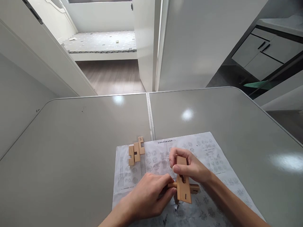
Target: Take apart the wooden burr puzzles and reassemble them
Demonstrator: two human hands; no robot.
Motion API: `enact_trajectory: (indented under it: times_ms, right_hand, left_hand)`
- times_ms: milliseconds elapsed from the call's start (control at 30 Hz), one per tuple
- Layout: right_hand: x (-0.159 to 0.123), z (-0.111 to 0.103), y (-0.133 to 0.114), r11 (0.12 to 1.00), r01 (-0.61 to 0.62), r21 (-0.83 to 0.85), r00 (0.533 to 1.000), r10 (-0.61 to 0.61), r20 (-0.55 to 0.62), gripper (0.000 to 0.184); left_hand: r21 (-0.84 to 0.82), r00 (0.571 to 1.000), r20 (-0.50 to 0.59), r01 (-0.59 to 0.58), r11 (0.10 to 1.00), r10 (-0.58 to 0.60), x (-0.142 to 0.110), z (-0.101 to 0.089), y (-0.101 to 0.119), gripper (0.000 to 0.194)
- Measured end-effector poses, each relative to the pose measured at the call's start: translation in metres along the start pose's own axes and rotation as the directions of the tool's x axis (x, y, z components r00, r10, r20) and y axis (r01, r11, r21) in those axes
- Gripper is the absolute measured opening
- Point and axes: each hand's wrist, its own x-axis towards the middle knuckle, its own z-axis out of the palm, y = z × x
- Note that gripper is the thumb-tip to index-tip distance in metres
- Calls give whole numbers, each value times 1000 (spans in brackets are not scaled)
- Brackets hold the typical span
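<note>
My right hand (189, 167) is closed around the top of a notched wooden block (183, 186) that stands on end above a printed paper sheet (208, 151). My left hand (146, 195) pinches a second wooden piece (195, 188) that runs crosswise through the block and sticks out on the right. Three more notched wooden pieces (136, 151) lie side by side at the sheet's upper left corner, apart from both hands.
The sheet lies on a grey table (71, 142) with a seam (149, 116) down its middle. Beyond the far edge is a white wall panel, a doorway to a room with a mattress, and grey cabinets at the right.
</note>
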Motion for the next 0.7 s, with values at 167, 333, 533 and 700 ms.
enact_trajectory:
  times_ms: [167,333,533,700]
  right_hand:
    - [1,2,-3,1000,8,-22,1000,-8,2,30]
    - [0,1,-2,999,-13,-31,1000,13,16,32]
    - [0,-1,0,997,-77,-30,996,78,43,38]
    - [1,-2,-2,994,-105,-41,990,108,89,36]
  left_hand:
    - [16,1000,-8,-4,1000,5,0,1,0,20]
    - [32,999,-26,-45,998,46,-1,3,-2,18]
    - [36,994,-75,-78,996,81,-3,3,-2,17]
    - [27,996,-71,-58,998,60,-4,3,-3,11]
